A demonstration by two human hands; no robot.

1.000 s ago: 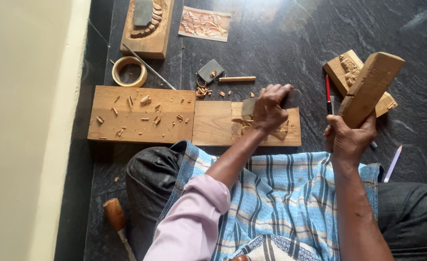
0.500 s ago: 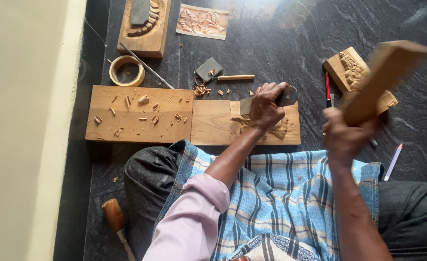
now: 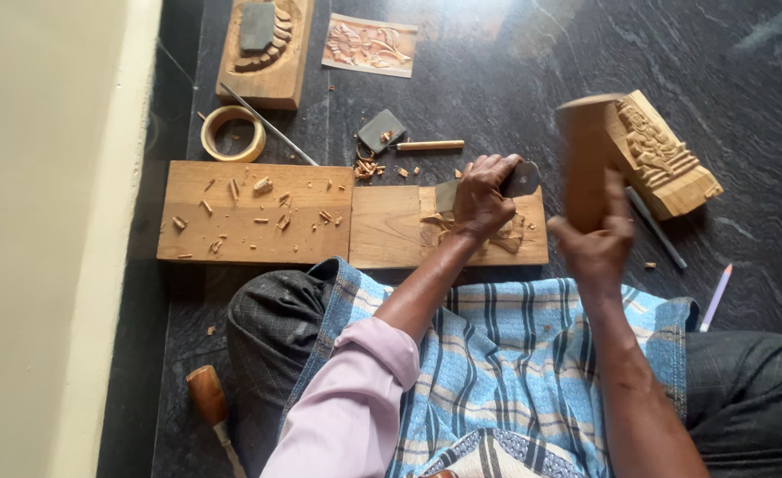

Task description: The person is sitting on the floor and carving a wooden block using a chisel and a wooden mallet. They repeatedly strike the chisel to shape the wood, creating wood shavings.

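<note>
Wood chips litter board (image 3: 448,227); left hand (image 3: 484,196) grips chisel (image 3: 519,180), right hand (image 3: 596,248) clenches mallet (image 3: 583,159). Carving approx. early, mostly uncut.

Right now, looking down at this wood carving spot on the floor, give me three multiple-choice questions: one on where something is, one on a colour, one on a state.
1. Where does the wooden ring lie?
A. On the dark floor above the long plank
B. On the checked cloth
C. On the carved block at right

2. What colour is the sleeve on the left arm?
A. Green
B. Pale pink
C. Black

3. How is the wooden mallet held?
A. Lying flat on the floor
B. Raised in the right hand
C. Tucked under the knee

Answers: 1 A, the ring rests on the floor just beyond the chip-strewn plank. 2 B, the cuff is pale pink. 3 B, the right hand grips the mallet upright, while the left hand holds a chisel blade on the carved board.
</note>
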